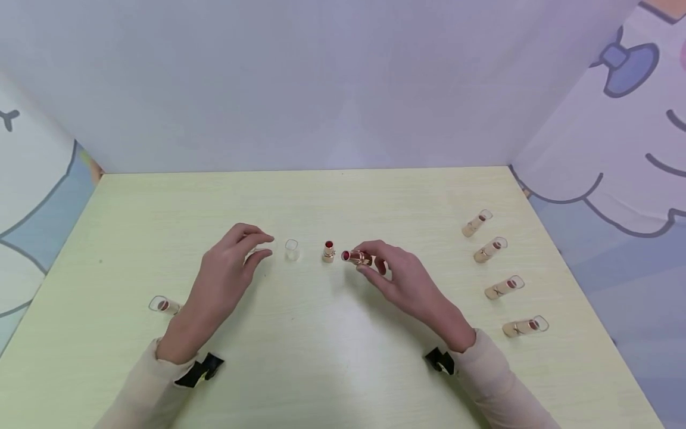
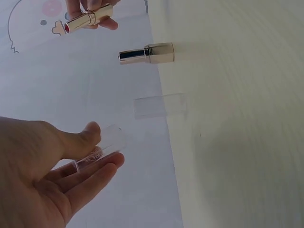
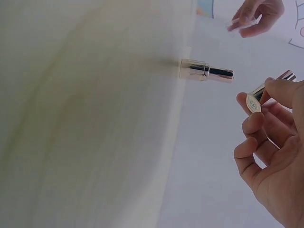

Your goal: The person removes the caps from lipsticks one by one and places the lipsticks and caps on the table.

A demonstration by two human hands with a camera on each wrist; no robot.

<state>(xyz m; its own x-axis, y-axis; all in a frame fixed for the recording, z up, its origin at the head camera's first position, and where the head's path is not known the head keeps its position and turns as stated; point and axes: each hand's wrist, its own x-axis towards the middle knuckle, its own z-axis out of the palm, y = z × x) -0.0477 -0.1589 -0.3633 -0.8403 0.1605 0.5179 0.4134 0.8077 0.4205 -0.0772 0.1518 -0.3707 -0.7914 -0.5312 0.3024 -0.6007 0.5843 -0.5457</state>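
Observation:
My left hand point(image 1: 227, 268) pinches a clear lipstick cap point(image 2: 111, 137) between thumb and fingers, above the table. In my right hand point(image 1: 399, 277) is an uncapped gold lipstick point(image 1: 358, 257), tilted with its red end toward the left; its round base label shows in the right wrist view. Between the hands, a second uncapped gold lipstick point(image 1: 329, 252) stands upright on the table, just left of the held one. Another clear cap point(image 1: 292, 249) stands to its left, nearest to the left hand's fingertips.
Several capped lipsticks point(image 1: 504, 288) stand in a row along the table's right side. One more capped lipstick point(image 1: 165, 305) is at the left, partly hidden behind the left wrist. A pale wall point(image 1: 300, 89) rises behind the light wooden table point(image 1: 332, 381).

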